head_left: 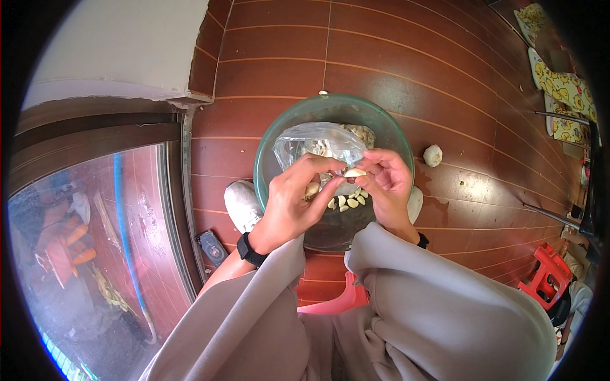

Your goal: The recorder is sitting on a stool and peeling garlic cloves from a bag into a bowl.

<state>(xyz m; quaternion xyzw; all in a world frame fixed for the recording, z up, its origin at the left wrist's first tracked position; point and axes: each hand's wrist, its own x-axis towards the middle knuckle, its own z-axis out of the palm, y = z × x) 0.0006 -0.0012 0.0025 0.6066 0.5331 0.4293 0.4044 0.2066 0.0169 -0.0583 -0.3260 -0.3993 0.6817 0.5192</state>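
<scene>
In the head view, the work looks partway along: a small group of bare, pale cloves (352, 202) lies just below the grip, on the bottom of the green basin (259, 181), while a good deal of garlic (362, 134) remains above the grip, in and around the clear plastic bag (289, 149). How much of that is unpeeled cannot be told through the crinkled plastic. One whole bulb (433, 155) sits outside the basin, on the red floor (464, 209) to the right of the grip and a little higher in the picture, seemingly untouched. As for the grip, both hands meet over the middle of the basin with one garlic clove (355, 172) between them. The left hand (292, 197) has thumb and forefinger drawn close together at the clove's left end, and something pale, perhaps another clove, shows within its curled fingers. The right hand (389, 190) closes in from the other side, its thumb and forefinger narrowed to a pinch on the right end, the remaining fingers loosely bent. The clove's upper face looks smooth and whitish; a small dark bit shows beneath it, possibly skin, though too small to be sure.
</scene>
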